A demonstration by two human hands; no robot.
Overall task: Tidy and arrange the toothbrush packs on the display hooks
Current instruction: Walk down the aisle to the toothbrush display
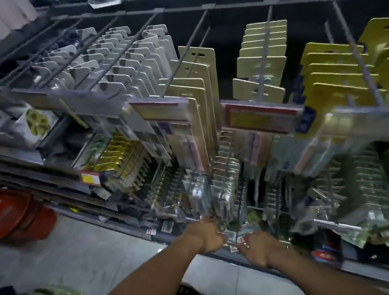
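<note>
Both hands [209, 235] [258, 248] reach among crowded low toothbrush packs [224, 193]; their grip is blurred, unclear

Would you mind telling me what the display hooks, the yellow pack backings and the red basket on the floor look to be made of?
The display hooks look like grey metal rod: thin, straight, dull sheen. The yellow pack backings seem matte card, flat with punched hang holes. The red basket appears moulded plastic, smooth and uniformly coloured, though blur leaves its finish uncertain.

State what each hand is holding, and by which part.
Left hand and right hand reach into blurred toothbrush packs on low hooks; any hold cannot be told.
</note>
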